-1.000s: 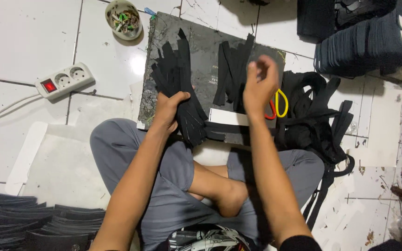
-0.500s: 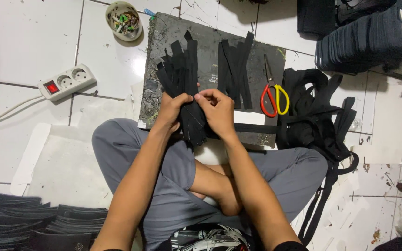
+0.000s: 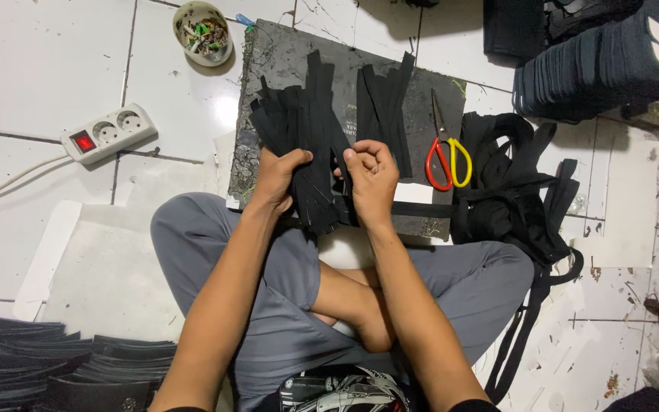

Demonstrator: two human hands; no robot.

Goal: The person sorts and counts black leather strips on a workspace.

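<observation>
Head cam, looking straight down: I see the person sitting cross-legged on white floor tiles, grey trousers, bare forearms reaching fwd. Left hand (image 3: 280, 177) is curled tight around a bundle of black strap pieces (image 3: 303, 141), fingers wrapped over the lower part of the bundle, thumb on top. Right hand (image 3: 371, 174) is closed into a loose fist just beside it, knuckles up, pinching the right edge of the same bundle; can't tell exactly how many strips it holds. The bundle fans upward from both hands and lies over a dark work board (image 3: 276, 53), which sits on the floor in front of the knees.

On the board, right of the bundle and apart from it, a second, smaller stack of black strap pieces (image 3: 385, 107) lies flat. Further right on the board: scissors w/ one red and one yellow handle (image 3: 445, 156), blades pointing away from the person. Right of the board, a tangled heap of black webbing (image 3: 516, 183) spills off toward the person's right knee.

Top left of the board, a small round bowl of scraps (image 3: 203, 32). Left of that, a white power strip w/ red switch (image 3: 108, 133) on the tiles, cord running off left. Bottom left corner: stacked dark curved pieces (image 3: 47, 366). Top right: stack of dark flat panels (image 3: 604, 65).
</observation>
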